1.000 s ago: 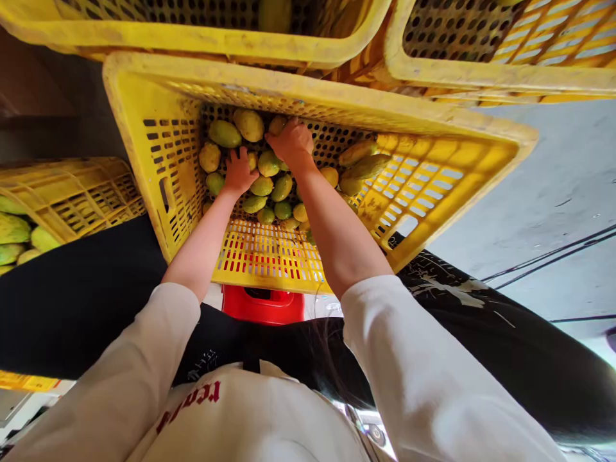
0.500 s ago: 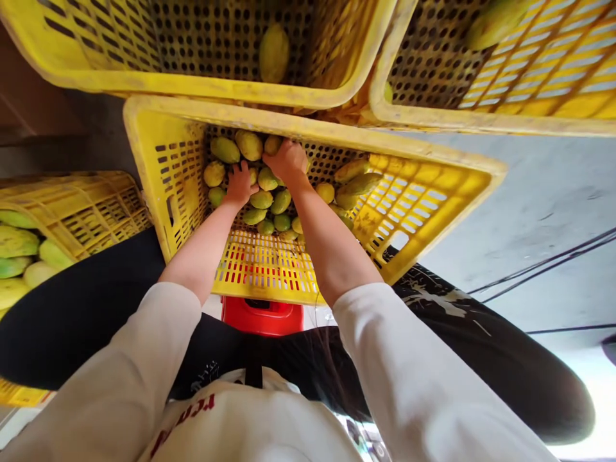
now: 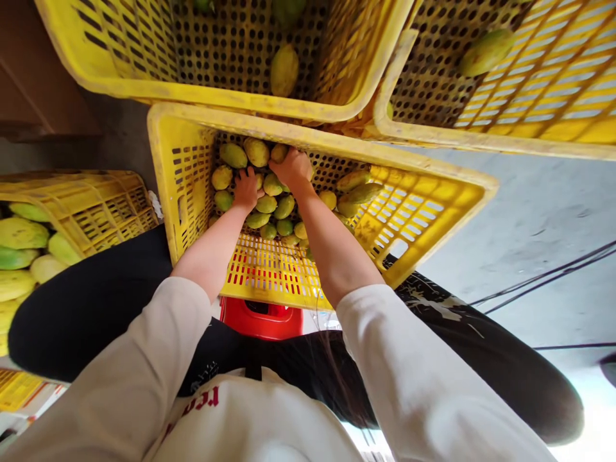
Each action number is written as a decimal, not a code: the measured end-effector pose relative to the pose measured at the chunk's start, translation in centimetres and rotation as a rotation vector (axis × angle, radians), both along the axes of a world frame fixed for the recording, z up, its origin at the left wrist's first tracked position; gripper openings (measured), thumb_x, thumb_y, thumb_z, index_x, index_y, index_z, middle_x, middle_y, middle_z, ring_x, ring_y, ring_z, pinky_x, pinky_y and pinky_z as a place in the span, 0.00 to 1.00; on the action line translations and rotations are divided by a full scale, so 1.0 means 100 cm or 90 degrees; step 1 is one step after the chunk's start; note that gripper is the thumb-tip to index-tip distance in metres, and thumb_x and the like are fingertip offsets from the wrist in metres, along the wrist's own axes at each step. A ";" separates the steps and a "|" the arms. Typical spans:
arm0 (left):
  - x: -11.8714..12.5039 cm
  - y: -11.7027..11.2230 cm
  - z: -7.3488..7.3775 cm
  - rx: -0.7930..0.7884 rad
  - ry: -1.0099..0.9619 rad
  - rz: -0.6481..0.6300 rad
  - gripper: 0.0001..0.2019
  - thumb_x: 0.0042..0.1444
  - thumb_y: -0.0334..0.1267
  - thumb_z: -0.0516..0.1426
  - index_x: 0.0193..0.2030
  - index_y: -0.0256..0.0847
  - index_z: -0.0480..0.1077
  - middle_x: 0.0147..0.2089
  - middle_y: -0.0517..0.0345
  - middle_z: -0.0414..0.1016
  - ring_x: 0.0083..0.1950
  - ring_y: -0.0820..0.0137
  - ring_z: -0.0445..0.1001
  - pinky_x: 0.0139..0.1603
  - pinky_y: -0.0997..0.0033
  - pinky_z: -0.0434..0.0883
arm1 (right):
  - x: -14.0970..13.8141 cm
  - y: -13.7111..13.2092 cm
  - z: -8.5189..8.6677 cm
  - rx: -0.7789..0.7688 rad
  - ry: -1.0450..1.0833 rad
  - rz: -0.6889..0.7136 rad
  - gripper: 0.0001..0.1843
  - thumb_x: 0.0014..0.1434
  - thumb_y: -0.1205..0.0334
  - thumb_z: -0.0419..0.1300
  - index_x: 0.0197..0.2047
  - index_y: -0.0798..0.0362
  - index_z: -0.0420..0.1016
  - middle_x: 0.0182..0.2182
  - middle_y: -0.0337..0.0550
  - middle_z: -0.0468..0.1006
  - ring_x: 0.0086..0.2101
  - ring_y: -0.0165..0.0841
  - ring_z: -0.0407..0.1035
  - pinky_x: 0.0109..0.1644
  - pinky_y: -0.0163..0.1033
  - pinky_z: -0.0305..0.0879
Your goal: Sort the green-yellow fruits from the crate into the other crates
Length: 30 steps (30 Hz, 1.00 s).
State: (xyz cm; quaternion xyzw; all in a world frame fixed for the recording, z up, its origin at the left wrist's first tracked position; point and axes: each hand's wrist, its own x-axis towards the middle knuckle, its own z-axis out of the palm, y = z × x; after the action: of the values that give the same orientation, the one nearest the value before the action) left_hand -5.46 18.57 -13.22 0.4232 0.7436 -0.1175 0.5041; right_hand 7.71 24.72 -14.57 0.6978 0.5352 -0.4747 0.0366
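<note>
Both my arms reach down into a yellow perforated plastic crate point(image 3: 414, 212) that holds several green-yellow mangoes point(image 3: 283, 206). My left hand point(image 3: 247, 189) lies on the fruit with its fingers curled over one mango. Just to its right, my right hand point(image 3: 292, 168) is closed round a mango near the crate's far wall; that fruit is mostly hidden under the fingers. More mangoes point(image 3: 233, 154) lie in the far left corner, and elongated ones point(image 3: 359, 191) rest at the right.
Two more yellow crates stand beyond, one point(image 3: 144, 70) with a mango point(image 3: 283, 69) inside, the other point(image 3: 529, 90) at the upper right. A fourth crate point(image 3: 91, 205) at the left is filled with larger mangoes. A red stool point(image 3: 262, 317) sits between my legs. Grey concrete floor point(image 3: 539, 218) lies right.
The view has shifted so the crates sit lower in the picture. Both hands stay on the mangoes in nearly the same spot in the crate.
</note>
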 end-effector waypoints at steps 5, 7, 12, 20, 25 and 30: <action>0.001 -0.001 -0.002 0.017 -0.022 0.049 0.40 0.66 0.61 0.64 0.76 0.42 0.57 0.79 0.30 0.58 0.84 0.33 0.45 0.78 0.28 0.50 | -0.002 0.005 0.006 -0.067 -0.066 0.011 0.35 0.64 0.42 0.74 0.59 0.63 0.74 0.50 0.64 0.80 0.62 0.59 0.71 0.68 0.63 0.68; 0.001 -0.001 -0.002 0.023 -0.026 0.053 0.42 0.66 0.64 0.63 0.77 0.43 0.56 0.78 0.31 0.61 0.84 0.32 0.45 0.77 0.24 0.52 | -0.002 0.006 0.006 -0.070 -0.049 -0.002 0.36 0.63 0.42 0.75 0.59 0.63 0.75 0.49 0.63 0.79 0.62 0.59 0.70 0.69 0.64 0.66; 0.000 -0.001 -0.003 0.024 -0.006 0.028 0.44 0.63 0.65 0.64 0.79 0.49 0.56 0.76 0.34 0.64 0.84 0.33 0.46 0.76 0.25 0.58 | 0.001 0.005 0.002 -0.070 -0.068 0.042 0.39 0.64 0.36 0.72 0.60 0.63 0.75 0.52 0.66 0.79 0.59 0.61 0.74 0.65 0.66 0.71; -0.003 -0.005 -0.012 0.022 0.015 -0.052 0.39 0.68 0.40 0.66 0.77 0.35 0.51 0.80 0.29 0.55 0.81 0.36 0.52 0.81 0.35 0.49 | 0.001 -0.004 -0.002 -0.007 -0.048 0.043 0.32 0.69 0.43 0.64 0.63 0.60 0.70 0.50 0.64 0.81 0.61 0.62 0.76 0.67 0.67 0.69; -0.001 0.000 -0.003 0.003 0.059 -0.150 0.38 0.66 0.35 0.65 0.77 0.29 0.53 0.78 0.24 0.56 0.80 0.37 0.55 0.81 0.43 0.53 | 0.006 -0.034 0.015 0.045 0.017 -0.016 0.27 0.71 0.47 0.58 0.66 0.55 0.67 0.46 0.57 0.84 0.60 0.57 0.76 0.66 0.62 0.70; -0.001 0.003 -0.005 0.023 0.064 -0.079 0.42 0.63 0.41 0.67 0.79 0.40 0.52 0.80 0.27 0.55 0.80 0.31 0.56 0.78 0.38 0.58 | 0.023 -0.085 0.035 0.027 0.038 -0.148 0.13 0.72 0.49 0.58 0.52 0.47 0.72 0.43 0.47 0.84 0.51 0.45 0.79 0.61 0.50 0.73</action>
State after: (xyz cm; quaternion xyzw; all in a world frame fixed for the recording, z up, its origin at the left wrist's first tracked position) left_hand -5.59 18.89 -13.71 0.4713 0.7421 -0.1561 0.4503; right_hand 10.00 16.27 -11.08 0.7412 0.4615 -0.4850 -0.0495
